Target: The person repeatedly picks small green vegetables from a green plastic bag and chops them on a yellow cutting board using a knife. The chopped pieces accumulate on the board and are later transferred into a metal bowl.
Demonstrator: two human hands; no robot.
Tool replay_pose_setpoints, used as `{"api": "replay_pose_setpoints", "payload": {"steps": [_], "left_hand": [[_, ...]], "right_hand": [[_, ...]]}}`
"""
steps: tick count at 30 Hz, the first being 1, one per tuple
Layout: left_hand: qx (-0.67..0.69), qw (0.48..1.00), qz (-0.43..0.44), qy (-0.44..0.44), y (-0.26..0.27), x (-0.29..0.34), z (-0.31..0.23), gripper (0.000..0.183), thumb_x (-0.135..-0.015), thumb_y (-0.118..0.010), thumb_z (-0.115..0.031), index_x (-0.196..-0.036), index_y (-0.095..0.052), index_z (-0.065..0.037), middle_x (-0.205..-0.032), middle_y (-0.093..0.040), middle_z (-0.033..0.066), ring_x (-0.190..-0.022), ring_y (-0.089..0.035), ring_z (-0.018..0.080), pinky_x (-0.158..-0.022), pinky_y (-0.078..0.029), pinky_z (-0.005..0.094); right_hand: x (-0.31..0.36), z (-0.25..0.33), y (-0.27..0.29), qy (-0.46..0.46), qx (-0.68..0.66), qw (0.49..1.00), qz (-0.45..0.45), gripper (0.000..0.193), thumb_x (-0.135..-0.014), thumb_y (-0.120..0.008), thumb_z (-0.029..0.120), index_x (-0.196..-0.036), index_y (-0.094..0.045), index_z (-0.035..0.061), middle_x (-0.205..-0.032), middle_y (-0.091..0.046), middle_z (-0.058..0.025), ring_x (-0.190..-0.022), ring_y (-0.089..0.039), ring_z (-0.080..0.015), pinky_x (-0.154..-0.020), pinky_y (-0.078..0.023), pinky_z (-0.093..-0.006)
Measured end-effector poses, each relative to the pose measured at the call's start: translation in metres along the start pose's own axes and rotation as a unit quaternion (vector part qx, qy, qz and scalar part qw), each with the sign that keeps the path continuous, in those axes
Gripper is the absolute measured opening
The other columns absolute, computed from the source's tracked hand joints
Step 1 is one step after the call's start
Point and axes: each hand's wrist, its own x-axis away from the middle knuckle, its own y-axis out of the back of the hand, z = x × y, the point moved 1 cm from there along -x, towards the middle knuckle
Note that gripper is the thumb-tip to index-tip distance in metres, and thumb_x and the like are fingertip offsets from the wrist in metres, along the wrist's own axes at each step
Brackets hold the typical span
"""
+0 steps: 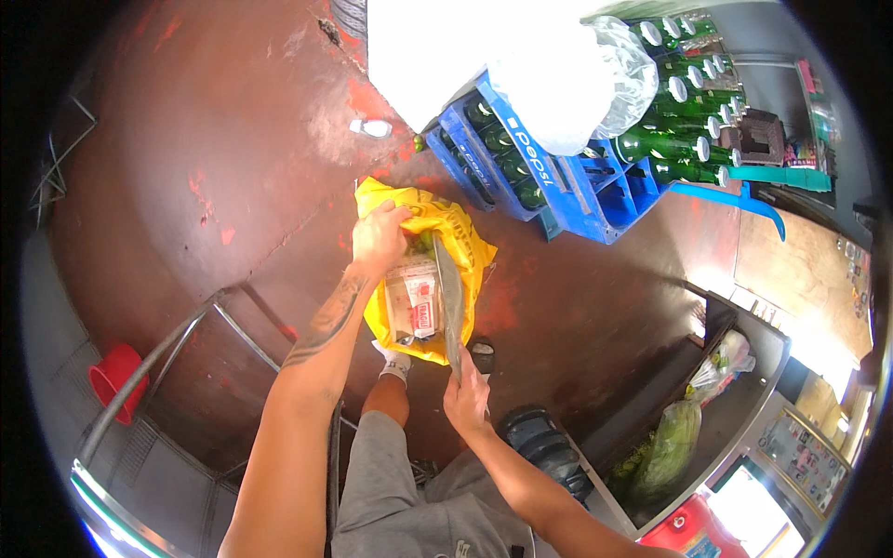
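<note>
A yellow plastic bag [377, 195] gapes in front of me above the red-brown floor. At its far left rim, my left hand [379, 237] is closed, gripping the plastic. Inside lies a clear pack [402, 298] with a red and white label, and some green and yellowish pieces [421, 245] show beyond it. My right hand [467, 400], closed at the near right side of the bag, holds the near end of a long, flat grey thing [448, 288]. That thing reaches into the bag's opening along its right side; its exact kind is unclear.
Blue bottle crates [595, 200] with green bottles [660, 144] stand at the far right. A dark water jug [544, 446] sits near my right forearm. Bagged greens [672, 446] lie on a shelf at the right. Metal frame legs [167, 358] and a red bucket [116, 379] are at the left.
</note>
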Motion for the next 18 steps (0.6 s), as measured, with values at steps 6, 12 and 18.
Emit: {"api": "replay_pose_setpoints", "payload": {"steps": [6,12,18], "left_hand": [[0.103,0.989,-0.101,-0.032,0.008,-0.022,-0.005,0.027,-0.082,-0.063,0.006,-0.098,-0.077,-0.010,-0.095,-0.067,0.0138,-0.095,-0.069,0.0394,-0.083,-0.056,0.0499],[0.253,0.961,-0.033,0.108,0.002,-0.028,0.016,0.039,-0.093,-0.074,-0.016,-0.132,-0.073,-0.016,-0.123,-0.069,0.0169,-0.115,-0.067,0.0340,-0.100,-0.054,0.0446],[0.482,0.787,-0.120,0.366,-0.033,0.111,0.066,0.083,-0.104,-0.069,-0.047,-0.170,-0.029,-0.016,-0.169,-0.032,0.0207,-0.160,-0.026,0.0354,-0.127,-0.030,0.0499]], "right_hand": [[-0.037,0.012,0.008,-0.060,0.021,0.998,-0.011,0.068,-0.091,-0.057,-0.011,-0.157,-0.050,0.0053,-0.135,-0.068,-0.0291,-0.120,-0.068,-0.0491,-0.100,-0.057,-0.0490],[-0.055,0.042,0.018,-0.045,-0.021,0.986,-0.160,0.066,-0.090,-0.055,-0.019,-0.152,-0.055,0.0009,-0.143,-0.066,-0.0257,-0.127,-0.068,-0.0441,-0.106,-0.057,-0.0450],[-0.053,0.059,0.035,-0.106,-0.054,0.979,-0.164,0.061,-0.094,-0.053,-0.019,-0.151,-0.058,0.0010,-0.143,-0.068,-0.0236,-0.132,-0.068,-0.0365,-0.113,-0.052,-0.0434]]}}
